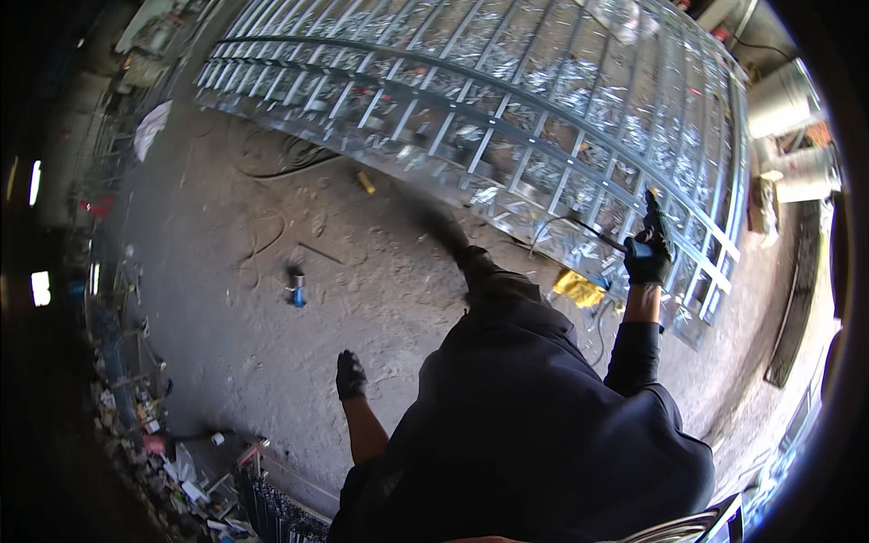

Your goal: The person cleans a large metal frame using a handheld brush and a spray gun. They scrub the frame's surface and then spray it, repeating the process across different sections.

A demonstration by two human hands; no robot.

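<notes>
My right hand [646, 259], in a black glove, is closed round a dark corded tool [654, 214]; its exact kind is hard to make out. A black cable [597, 233] runs into that hand from the left. The hand is over the near right edge of a large metal grille [543, 136] made of many parallel silver bars and long cross rails. Low on my left side hangs my left hand [350, 375], also black-gloved, its fingers loosely stretched and nothing visible in them.
Under the grille lie many shiny metal offcuts. A blue tool [296, 291], a yellow piece [366, 183] and loose cables [291, 163] are on the floor. Yellow cloth [579, 290] lies beside the grille's near edge. White buckets [801, 172] stand right; clutter lines the left.
</notes>
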